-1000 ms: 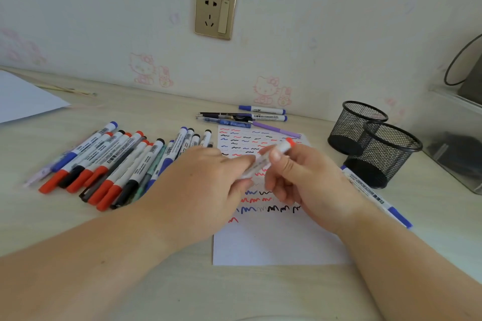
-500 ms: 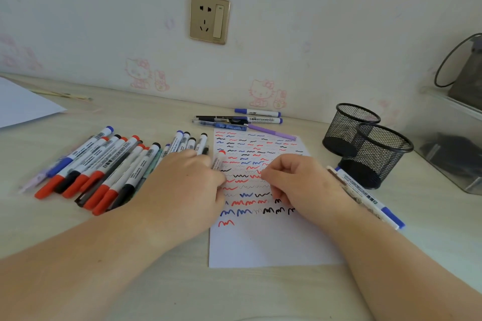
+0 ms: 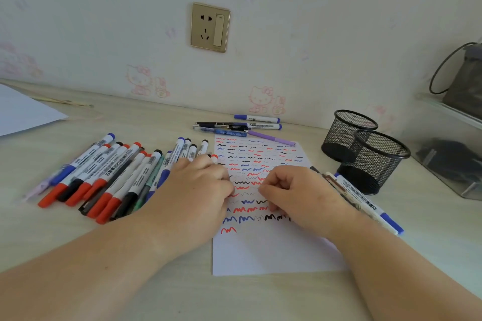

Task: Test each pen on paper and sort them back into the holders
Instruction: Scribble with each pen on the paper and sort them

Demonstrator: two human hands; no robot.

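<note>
Head view showed both hands low on the scribbled paper: left hand gripped a red-capped marker, right hand curled, its contents hidden. Beyond lay a marker row and two mesh holders.

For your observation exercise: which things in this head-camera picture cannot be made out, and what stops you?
- What the right hand holds, if anything: its curled fingers cover it.
- The pen under the left hand: only a red tip shows.
- Contents of the mesh holders: dark inside.
- The sheet at far left: cut off by the frame edge.
</note>
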